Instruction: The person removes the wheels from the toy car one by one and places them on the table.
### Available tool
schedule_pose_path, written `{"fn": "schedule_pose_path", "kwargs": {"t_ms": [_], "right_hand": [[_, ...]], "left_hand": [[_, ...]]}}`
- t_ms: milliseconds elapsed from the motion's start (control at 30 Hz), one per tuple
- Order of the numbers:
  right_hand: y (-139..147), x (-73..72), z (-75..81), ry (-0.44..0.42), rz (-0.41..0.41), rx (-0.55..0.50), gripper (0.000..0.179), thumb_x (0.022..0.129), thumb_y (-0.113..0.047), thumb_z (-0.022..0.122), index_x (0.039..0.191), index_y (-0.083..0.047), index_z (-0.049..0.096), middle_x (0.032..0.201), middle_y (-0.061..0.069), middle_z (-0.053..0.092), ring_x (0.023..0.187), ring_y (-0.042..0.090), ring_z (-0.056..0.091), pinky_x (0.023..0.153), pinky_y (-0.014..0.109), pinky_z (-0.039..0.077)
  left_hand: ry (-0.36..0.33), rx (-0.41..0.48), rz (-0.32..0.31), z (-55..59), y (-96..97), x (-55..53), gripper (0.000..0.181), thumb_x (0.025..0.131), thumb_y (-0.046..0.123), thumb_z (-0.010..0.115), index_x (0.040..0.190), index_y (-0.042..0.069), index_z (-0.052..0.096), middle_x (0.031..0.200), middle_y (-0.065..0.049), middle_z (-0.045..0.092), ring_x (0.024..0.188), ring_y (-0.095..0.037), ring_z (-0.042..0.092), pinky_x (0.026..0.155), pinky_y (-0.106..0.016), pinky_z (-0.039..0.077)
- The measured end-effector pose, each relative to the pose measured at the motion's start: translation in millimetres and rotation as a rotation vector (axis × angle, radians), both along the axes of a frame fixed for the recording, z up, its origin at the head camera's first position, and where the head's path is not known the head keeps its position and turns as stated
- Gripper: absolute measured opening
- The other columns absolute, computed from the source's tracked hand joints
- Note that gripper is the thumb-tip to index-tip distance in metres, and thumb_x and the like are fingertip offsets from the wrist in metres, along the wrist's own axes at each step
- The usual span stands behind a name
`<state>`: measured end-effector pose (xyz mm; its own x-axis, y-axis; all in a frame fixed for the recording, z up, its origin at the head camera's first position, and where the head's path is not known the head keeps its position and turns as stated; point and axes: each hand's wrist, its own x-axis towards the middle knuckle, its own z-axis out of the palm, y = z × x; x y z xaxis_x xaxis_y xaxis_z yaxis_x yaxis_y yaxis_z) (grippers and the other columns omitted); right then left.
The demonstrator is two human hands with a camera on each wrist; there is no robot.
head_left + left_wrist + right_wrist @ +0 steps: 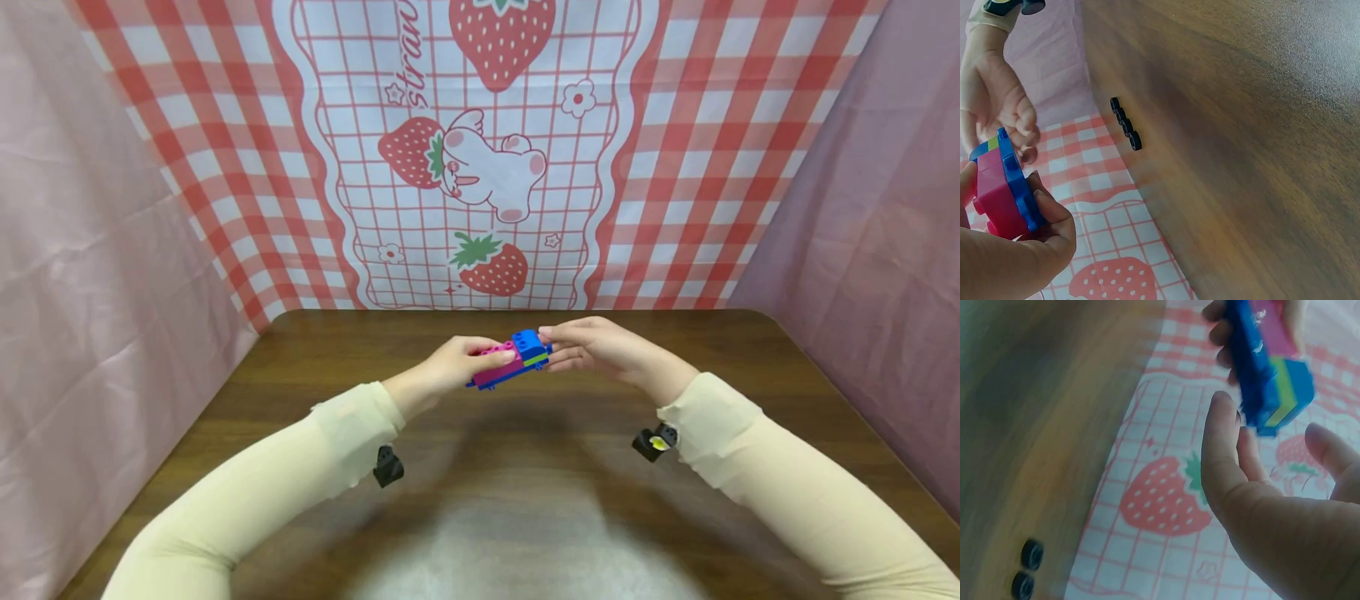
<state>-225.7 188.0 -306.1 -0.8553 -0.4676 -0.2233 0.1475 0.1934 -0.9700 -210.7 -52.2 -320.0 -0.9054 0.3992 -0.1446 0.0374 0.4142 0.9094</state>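
A toy car of building blocks (498,372), pink behind and blue and lime green in front on a blue base, is held above the table. My left hand (459,362) grips its pink part between thumb and fingers, as the left wrist view also shows. In the head view, my right hand (600,348) is close to the car's blue front. Its thumb and fingers (1219,444) stand apart around that end in the right wrist view, pinching nothing. Several small black wheels (1125,124) stand in a row on the table.
The brown wooden table (517,517) ends at a red-and-white checked cloth (690,167) with strawberry prints at the back. Pink curtains (97,250) hang at both sides. Black devices (388,467) are worn on both wrists.
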Motion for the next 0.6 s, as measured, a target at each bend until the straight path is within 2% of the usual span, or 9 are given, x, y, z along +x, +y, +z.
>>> {"fn": "schedule_pose_path", "kwargs": {"t_ms": [133,267,400,600], "right_hand": [[-7.6,6.9,4.5,0.016,0.018,0.015,0.057,0.098,-0.025,0.058,0.133,0.017,0.042,0.111,0.014,0.066,0.091,0.016,0.068,0.096,0.041,0.05],[-14.1,11.8,4.0,0.021,-0.024,0.056,0.059,0.096,-0.022,0.061,0.135,0.017,0.04,0.124,0.025,0.059,0.091,0.015,0.068,0.092,0.037,0.053],[-21.0,13.4,1.8,-0.004,-0.094,0.05,0.058,0.096,-0.019,0.061,0.136,0.017,0.038,0.13,0.031,0.052,0.09,0.016,0.068,0.087,0.032,0.055],[-29.3,13.0,-1.5,-0.001,-0.178,0.026,0.059,0.095,-0.019,0.063,0.136,0.016,0.039,0.132,0.031,0.051,0.09,0.015,0.069,0.089,0.033,0.053]], "left_hand": [[0.01,-0.02,-0.006,-0.6,-0.7,-1.6,0.039,0.093,0.036,0.064,0.122,0.009,0.066,0.107,-0.01,0.069,0.088,-0.016,0.061,0.078,-0.027,0.051],[0.016,-0.034,-0.018,-2.4,-1.7,-3.6,0.038,0.092,0.037,0.065,0.121,0.01,0.067,0.107,-0.008,0.069,0.091,-0.016,0.062,0.082,-0.029,0.051],[0.022,-0.037,-0.016,-3.6,-2.6,-4.8,0.039,0.092,0.037,0.066,0.121,0.012,0.067,0.109,-0.008,0.069,0.094,-0.018,0.062,0.086,-0.033,0.051],[0.025,-0.004,0.066,-9.1,-6.5,-9.9,0.041,0.091,0.038,0.066,0.122,0.011,0.067,0.114,-0.009,0.067,0.099,-0.018,0.06,0.088,-0.032,0.047]]}}
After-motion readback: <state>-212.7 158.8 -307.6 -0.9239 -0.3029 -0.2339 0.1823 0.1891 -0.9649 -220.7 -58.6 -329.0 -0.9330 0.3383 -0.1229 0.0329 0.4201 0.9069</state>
